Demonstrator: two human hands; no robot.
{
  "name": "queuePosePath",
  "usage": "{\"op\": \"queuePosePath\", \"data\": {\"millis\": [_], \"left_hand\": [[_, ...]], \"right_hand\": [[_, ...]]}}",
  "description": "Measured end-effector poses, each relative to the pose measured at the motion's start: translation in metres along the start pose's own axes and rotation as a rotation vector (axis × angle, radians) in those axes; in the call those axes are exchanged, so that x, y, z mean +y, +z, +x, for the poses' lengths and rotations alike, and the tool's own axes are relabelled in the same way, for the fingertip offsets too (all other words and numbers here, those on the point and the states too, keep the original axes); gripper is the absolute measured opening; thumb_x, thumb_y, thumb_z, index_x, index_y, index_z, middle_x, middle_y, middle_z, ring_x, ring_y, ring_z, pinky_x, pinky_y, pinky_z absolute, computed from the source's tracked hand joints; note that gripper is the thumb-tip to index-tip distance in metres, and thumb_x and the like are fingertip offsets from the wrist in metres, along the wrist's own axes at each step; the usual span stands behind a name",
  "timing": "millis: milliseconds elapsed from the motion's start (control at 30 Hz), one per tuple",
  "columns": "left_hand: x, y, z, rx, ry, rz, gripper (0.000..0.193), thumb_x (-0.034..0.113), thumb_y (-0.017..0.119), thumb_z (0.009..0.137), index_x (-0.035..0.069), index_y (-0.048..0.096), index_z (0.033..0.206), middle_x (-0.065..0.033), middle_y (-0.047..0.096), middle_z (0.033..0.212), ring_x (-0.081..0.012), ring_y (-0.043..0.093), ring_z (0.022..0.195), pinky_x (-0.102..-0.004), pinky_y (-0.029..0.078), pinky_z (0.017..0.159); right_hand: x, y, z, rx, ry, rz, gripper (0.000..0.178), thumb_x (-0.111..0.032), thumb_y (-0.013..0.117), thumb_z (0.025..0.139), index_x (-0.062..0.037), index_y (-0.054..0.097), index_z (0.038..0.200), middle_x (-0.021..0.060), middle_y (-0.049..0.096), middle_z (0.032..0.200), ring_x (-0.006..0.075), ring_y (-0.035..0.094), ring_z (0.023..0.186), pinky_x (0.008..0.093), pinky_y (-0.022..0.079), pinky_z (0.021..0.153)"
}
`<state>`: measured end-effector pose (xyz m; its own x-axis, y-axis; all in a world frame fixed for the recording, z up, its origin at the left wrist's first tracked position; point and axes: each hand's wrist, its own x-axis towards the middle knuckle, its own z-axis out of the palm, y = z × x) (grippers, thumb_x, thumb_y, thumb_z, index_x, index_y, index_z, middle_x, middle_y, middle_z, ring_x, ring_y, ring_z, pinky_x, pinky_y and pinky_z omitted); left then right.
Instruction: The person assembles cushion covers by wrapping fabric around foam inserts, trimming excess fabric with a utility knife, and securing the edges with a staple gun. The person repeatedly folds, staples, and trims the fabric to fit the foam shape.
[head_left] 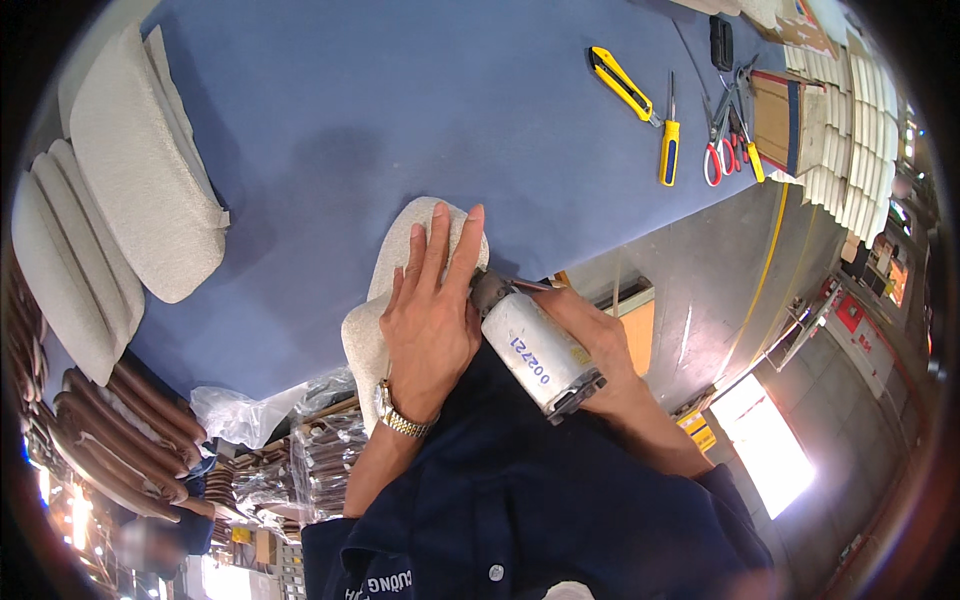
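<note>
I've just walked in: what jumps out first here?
First, the silver tool gripped in the right hand near the centre, beside the left hand resting on a pale padded piece. Next, the yellow cutter and yellow screwdriver, toward the upper right of the blue table.

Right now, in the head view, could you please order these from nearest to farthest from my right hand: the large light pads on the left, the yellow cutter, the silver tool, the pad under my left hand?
1. Silver tool: in your right hand.
2. Pad under your left hand: left of the tool.
3. Yellow cutter: upper right.
4. Large light pads: far left.
</note>
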<state>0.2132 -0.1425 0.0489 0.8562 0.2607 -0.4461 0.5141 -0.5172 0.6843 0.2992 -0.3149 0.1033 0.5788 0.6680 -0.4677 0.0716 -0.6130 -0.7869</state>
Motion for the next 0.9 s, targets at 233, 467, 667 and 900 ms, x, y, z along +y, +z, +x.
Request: {"op": "queuePosePath", "data": {"millis": [233, 467, 667, 900], "left_hand": [[-0.002, -0.003, -0.001, -0.003, -0.011, -0.037, 0.093, -0.003, 0.069, 0.081, 0.024, 0.034, 0.162, -0.0156, 0.037, 0.165, -0.0426, 0.039, 0.149, -0.0609, 0.045, 0.111], [0.000, -0.002, -0.003, -0.017, -0.021, -0.003, 0.092, -0.003, 0.070, 0.081, 0.024, 0.036, 0.162, -0.0156, 0.038, 0.165, -0.0410, 0.038, 0.150, -0.0590, 0.046, 0.112], [-0.001, 0.000, -0.003, -0.013, -0.018, -0.014, 0.089, -0.005, 0.067, 0.083, 0.023, 0.037, 0.161, -0.0170, 0.038, 0.165, -0.0429, 0.039, 0.149, -0.0605, 0.044, 0.112], [0.000, -0.003, -0.002, -0.027, -0.031, -0.021, 0.089, -0.005, 0.066, 0.082, 0.023, 0.037, 0.161, -0.0171, 0.037, 0.165, -0.0429, 0.038, 0.149, -0.0605, 0.044, 0.113]], "right_hand": [[0.017, 0.004, -0.007, 0.004, -0.065, 0.022, 0.052, -0.014, 0.081, 0.075, 0.0013, 0.063, 0.122, 0.0187, 0.069, 0.113, 0.0384, 0.071, 0.099, 0.0417, 0.058, 0.082], [0.021, 0.007, -0.016, 0.038, -0.139, 0.002, 0.056, -0.014, 0.083, 0.075, 0.0039, 0.063, 0.124, 0.0202, 0.070, 0.115, 0.0358, 0.073, 0.097, 0.0417, 0.059, 0.082], [0.018, 0.012, -0.016, 0.046, -0.137, 0.002, 0.052, -0.012, 0.082, 0.077, 0.0053, 0.064, 0.122, 0.0211, 0.070, 0.114, 0.0376, 0.073, 0.097, 0.0405, 0.060, 0.083], [0.017, 0.015, -0.016, 0.049, -0.102, -0.029, 0.053, -0.012, 0.082, 0.077, 0.0059, 0.063, 0.123, 0.0217, 0.070, 0.115, 0.0377, 0.073, 0.099, 0.0406, 0.060, 0.083]]}}
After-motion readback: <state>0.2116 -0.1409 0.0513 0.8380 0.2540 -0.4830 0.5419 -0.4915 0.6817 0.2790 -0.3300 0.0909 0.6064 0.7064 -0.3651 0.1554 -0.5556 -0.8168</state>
